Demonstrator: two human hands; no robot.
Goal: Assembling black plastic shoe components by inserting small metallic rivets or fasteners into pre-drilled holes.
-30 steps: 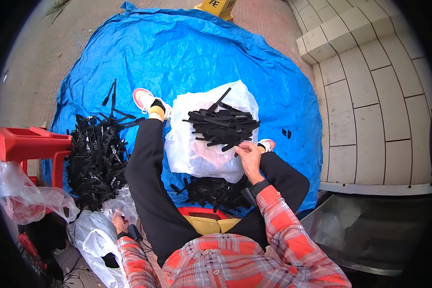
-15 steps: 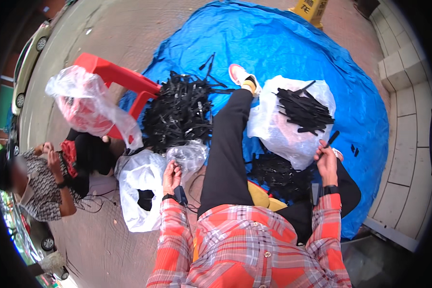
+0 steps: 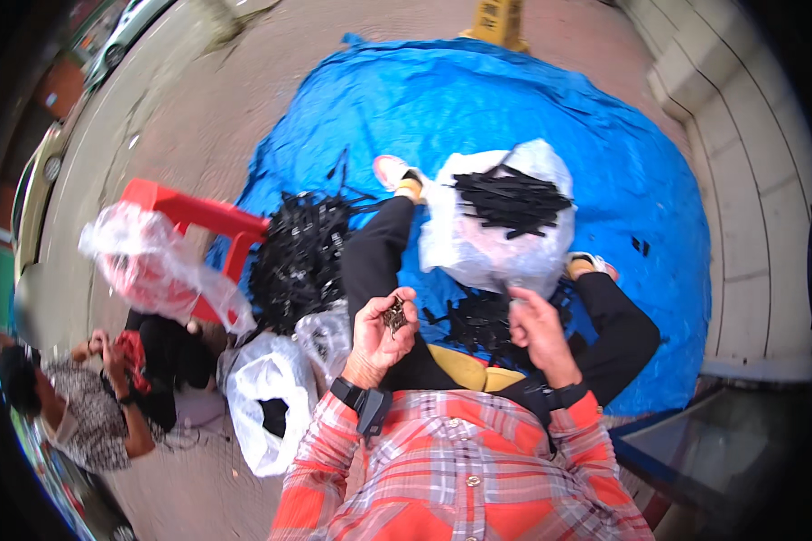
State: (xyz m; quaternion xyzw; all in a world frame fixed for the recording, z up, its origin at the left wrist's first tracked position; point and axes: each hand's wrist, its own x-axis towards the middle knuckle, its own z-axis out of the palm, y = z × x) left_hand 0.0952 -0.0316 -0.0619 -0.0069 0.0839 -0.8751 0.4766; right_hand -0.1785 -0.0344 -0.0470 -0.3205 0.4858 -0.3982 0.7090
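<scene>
Head view, red stool [image 3: 176, 204], tarp [image 3: 406, 104], black strips [image 3: 512, 200]

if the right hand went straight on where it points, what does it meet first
Probably the white bag under the black strips, though depth is unclear and the right hand might pass over it.

Left fingers [image 3: 409, 314] are cupped, right fingers [image 3: 528, 312] half-bent.
</scene>
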